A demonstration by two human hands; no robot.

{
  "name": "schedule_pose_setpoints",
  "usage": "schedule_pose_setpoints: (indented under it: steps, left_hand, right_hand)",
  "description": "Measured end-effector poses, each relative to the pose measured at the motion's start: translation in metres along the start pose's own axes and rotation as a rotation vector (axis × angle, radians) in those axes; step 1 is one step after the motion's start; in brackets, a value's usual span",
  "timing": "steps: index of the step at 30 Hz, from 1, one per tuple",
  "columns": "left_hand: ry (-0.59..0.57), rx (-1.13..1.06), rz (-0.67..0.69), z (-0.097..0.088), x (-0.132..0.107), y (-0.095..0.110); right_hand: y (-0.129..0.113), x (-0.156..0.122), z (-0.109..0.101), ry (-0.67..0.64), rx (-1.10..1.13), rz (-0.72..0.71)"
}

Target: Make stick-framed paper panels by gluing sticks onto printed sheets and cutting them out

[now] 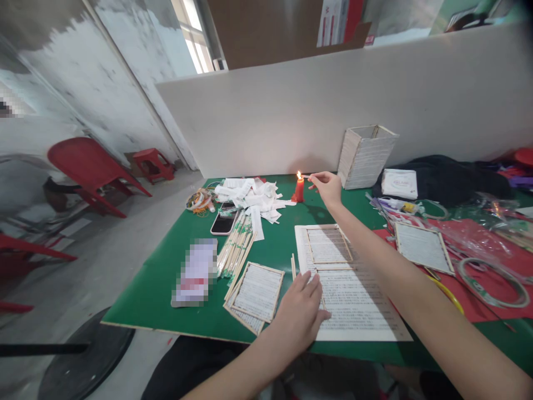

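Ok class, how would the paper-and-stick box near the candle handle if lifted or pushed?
The hollow, open-topped box is probably light for its size. Its thin paper walls look fragile, and standing taller than wide, it may tip if pushed.

The left forearm [237, 369] enters at the bottom edge of the frame and runs up and to the right. The left hand [297, 316] lies at lower center, palm down and open, with the fingers [310, 283] spread and directed toward the top of the frame.

The right forearm [400, 266] enters at the lower right corner and runs diagonally toward upper center. The right wrist [335, 205] is slightly bent. The right hand [327, 188] is at center, well apart from and above the left hand in the frame. Its thumb and index finger meet in a pinch directed left.
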State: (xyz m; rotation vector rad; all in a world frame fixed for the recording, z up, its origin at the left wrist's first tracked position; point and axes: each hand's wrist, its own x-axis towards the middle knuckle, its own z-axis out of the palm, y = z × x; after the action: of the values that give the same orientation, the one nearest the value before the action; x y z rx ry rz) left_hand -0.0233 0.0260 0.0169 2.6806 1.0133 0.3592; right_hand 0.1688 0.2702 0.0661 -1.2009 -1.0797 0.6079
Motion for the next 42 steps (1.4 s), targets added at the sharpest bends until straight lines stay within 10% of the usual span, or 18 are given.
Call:
schedule_pose_setpoints:
  steps: [23, 42]
  left_hand:
    - [0.024, 0.022, -0.003, 0.006, 0.001, -0.002]
    - [0.086, -0.142, 0.032, -0.019, 0.007, -0.009]
  right_hand:
    - [-0.012, -0.004, -0.015, 0.047, 0.022, 0.005]
    - [-0.032, -0.172, -0.190, -0.027, -0.111, 0.074]
